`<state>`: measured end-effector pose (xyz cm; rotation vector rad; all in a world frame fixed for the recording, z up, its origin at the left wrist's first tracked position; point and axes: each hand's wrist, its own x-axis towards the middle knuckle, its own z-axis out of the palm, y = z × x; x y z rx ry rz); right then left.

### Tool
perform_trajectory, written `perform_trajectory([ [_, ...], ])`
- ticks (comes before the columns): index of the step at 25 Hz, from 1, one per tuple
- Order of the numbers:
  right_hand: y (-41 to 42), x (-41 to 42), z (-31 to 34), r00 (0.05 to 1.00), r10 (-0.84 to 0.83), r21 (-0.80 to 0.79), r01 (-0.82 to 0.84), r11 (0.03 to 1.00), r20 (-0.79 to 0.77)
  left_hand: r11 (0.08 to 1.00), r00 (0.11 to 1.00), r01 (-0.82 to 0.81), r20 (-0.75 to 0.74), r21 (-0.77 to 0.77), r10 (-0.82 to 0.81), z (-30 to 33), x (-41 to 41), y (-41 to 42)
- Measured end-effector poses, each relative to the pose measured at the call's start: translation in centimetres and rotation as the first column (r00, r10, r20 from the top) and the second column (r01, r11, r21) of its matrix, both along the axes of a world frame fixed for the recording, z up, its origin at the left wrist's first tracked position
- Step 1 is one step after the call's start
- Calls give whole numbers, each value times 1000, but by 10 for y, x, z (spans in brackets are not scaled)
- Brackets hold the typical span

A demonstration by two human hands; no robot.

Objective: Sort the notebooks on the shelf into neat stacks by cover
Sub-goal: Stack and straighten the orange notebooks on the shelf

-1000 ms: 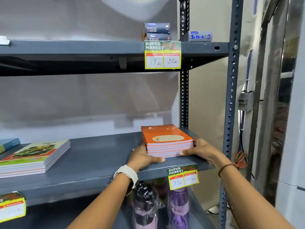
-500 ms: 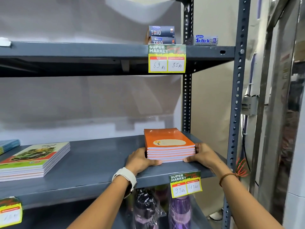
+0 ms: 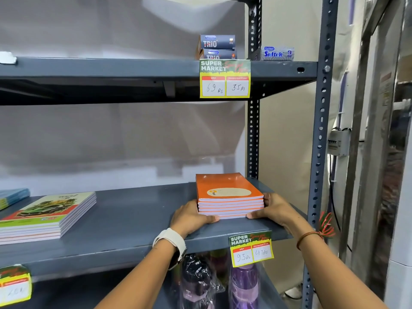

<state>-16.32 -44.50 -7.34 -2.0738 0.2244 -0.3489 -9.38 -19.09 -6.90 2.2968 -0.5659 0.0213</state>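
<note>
Grey steel shelving (image 3: 124, 221) fills our view, backed by a pale wall, with price tags clipped along the front edges. We have the orange notebook stack (image 3: 228, 196) sitting toward the right end of the middle shelf, near the upright post. Our left hand (image 3: 190, 216) and right hand (image 3: 275, 209) press flat against its two short sides, fingers held together along the edges, thumbs laid along the front bottom corners. A green car-cover stack (image 3: 48, 214) lies well apart to the left, and a blue stack (image 3: 12, 196) peeks in beyond it. We judge these thin, soft-covered books light but floppy and apt to slide over one another, so squeezing from both sides low down, squaring the spines, seems the safest hold.
</note>
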Motion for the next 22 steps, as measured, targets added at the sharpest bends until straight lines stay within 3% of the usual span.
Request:
perform_trajectory([
  [9, -7, 7, 2, 998, 55, -10, -55, 998, -7, 999, 997, -12, 79, 48, 8, 1, -3, -3],
  [22, -3, 2, 3, 991, 122, 98, -126, 987, 45, 999, 998, 11, 62, 30, -13, -4, 5, -4],
])
